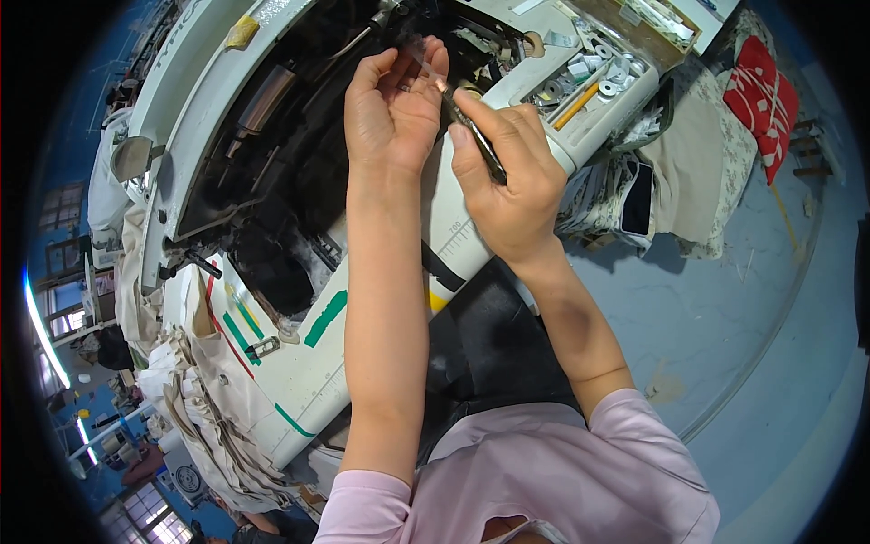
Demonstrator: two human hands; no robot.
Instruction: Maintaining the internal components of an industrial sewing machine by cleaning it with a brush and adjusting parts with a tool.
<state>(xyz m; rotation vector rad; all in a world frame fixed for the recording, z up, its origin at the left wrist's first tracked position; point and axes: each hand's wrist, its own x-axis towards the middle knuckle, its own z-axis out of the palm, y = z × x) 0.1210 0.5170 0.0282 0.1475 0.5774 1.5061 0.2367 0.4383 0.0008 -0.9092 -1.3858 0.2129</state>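
A slim screwdriver (478, 136) with a dark handle, a coppery collar and a thin metal shaft is gripped by my right hand (517, 177), thumb and fingers wrapped round the handle. Its shaft points up and left, across the fingers of my left hand (396, 113). That hand is turned palm up, fingers loosely curled and thumb apart, beside the shaft; whether it touches the shaft I cannot tell. Both hands are over the open underside of a white sewing machine (195, 118), tilted back to show dark inner parts and a metal cylinder (265, 100). The screwdriver's tip is blurred.
The white table (313, 390) has ruler marks and green tape (326, 317). At right, a tray (594, 118) holds bobbins and an orange pencil (575, 106). Beige fabric (213, 417) is piled left; more cloth (684, 181) and a red patterned cloth (761, 100) hang at right.
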